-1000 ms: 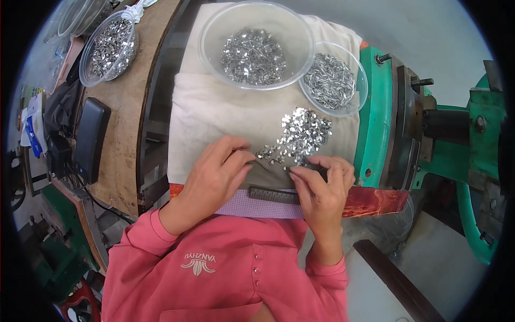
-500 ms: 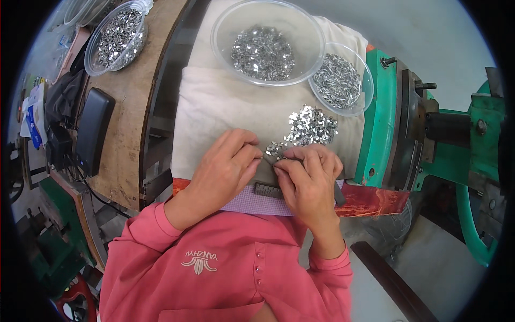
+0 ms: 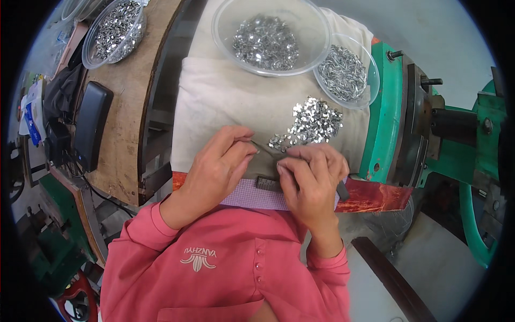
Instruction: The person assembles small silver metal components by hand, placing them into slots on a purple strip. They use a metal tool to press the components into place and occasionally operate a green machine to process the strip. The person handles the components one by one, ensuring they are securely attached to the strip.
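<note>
My left hand [image 3: 217, 163] is closed in a pinch over the beige cloth [image 3: 214, 102]. A tiny light metal piece [image 3: 257, 152] shows at its fingertips. To its right, my right hand [image 3: 314, 174] has thumb and fingers pressed together; whatever is between them is hidden. Just beyond the fingers of my right hand lies a loose pile of small shiny metal pieces [image 3: 316, 121], with a smaller cluster [image 3: 278, 141] at its near left edge. A dark grooved metal bar [image 3: 268, 184] lies at the cloth's near edge, partly covered by my right hand.
A large clear bowl [image 3: 271, 71] of small metal parts stands at the back, beside a smaller clear tub [image 3: 374, 80] of slender ones. Green machinery [image 3: 378, 112] borders the right. On the wooden table [image 3: 126, 107] at left are another filled tub [image 3: 140, 37] and a black device [image 3: 94, 123].
My hands have drawn slightly apart, and a small piece now shows at my left fingertips. The whole view has shifted a little.
</note>
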